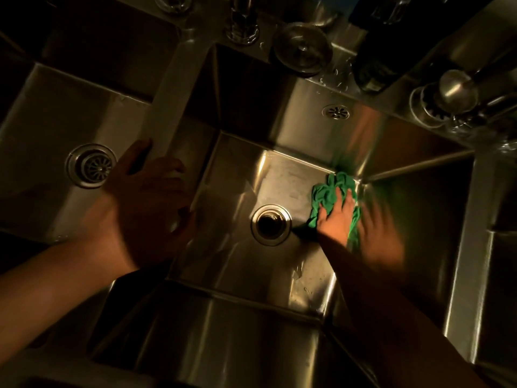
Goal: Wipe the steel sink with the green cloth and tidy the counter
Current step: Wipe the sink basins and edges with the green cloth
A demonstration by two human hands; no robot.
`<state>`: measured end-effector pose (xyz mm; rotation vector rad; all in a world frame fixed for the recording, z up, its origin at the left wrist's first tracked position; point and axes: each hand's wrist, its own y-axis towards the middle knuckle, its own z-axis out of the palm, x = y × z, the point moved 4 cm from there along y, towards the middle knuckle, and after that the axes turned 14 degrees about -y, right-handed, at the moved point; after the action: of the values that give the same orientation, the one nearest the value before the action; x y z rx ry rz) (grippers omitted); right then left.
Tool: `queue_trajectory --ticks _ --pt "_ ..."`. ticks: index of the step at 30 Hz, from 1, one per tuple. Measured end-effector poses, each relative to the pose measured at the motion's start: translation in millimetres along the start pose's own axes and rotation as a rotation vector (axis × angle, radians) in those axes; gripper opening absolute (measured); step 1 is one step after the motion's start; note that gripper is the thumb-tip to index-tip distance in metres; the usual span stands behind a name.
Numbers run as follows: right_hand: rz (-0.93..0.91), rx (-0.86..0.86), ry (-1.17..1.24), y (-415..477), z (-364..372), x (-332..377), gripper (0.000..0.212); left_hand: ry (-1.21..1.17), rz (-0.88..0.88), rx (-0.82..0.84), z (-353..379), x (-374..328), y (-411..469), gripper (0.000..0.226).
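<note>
A deep steel sink (282, 177) fills the middle of the view, with a round drain (270, 225) in its floor. A crumpled green cloth (330, 191) lies on the sink floor at the far right corner. My right hand (337, 217) presses flat on the cloth, fingers spread over it; its reflection shows blurred on the right wall. My left hand (151, 203) rests on the steel divider (167, 113) between this basin and the left one, fingers wrapped over the edge.
A second basin with its own drain (91, 165) lies to the left. Along the back rim stand a tap base (242, 26), a round metal lid (302, 49), a dark bottle (375, 65) and a strainer plug (447, 99). An overflow grille (335, 112) sits in the back wall.
</note>
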<state>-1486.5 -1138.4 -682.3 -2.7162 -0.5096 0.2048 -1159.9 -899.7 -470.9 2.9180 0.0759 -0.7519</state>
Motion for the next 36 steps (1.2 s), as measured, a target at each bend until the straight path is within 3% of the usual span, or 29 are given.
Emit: queue_trajectory --ticks 3,11,19,23,28,31,36 --pt "-0.03 0.047 0.099 -32.6 9.9 32.3 0.079 0.012 -0.002 0.01 0.2 0.1 1.7 0.032" --pt "-0.674 0.152 -0.027 -153.0 67.6 76.1 0.061 0.02 -0.005 -0.015 3.4 2.8 2.3 0.03" --pt "-1.088 0.127 -0.123 -141.3 84.7 165.0 0.062 0.009 -0.018 0.005 -3.5 -5.1 3.1 0.021" --pt "-1.094 0.042 -0.085 -98.2 68.9 216.3 0.063 0.004 -0.019 0.033 -6.0 -4.0 1.2 0.022" --pt "-0.939 -0.011 -0.022 -25.0 25.8 251.0 0.059 0.007 -0.064 0.033 0.8 -0.1 -1.3 0.017" --pt "-0.818 -0.106 0.072 11.9 -2.1 236.0 0.058 0.015 -0.04 0.013 2.4 0.8 -2.0 0.017" --pt "-0.487 -0.061 0.087 45.1 -4.3 154.8 0.066 0.014 0.015 -0.003 0.7 3.1 -3.7 0.02"
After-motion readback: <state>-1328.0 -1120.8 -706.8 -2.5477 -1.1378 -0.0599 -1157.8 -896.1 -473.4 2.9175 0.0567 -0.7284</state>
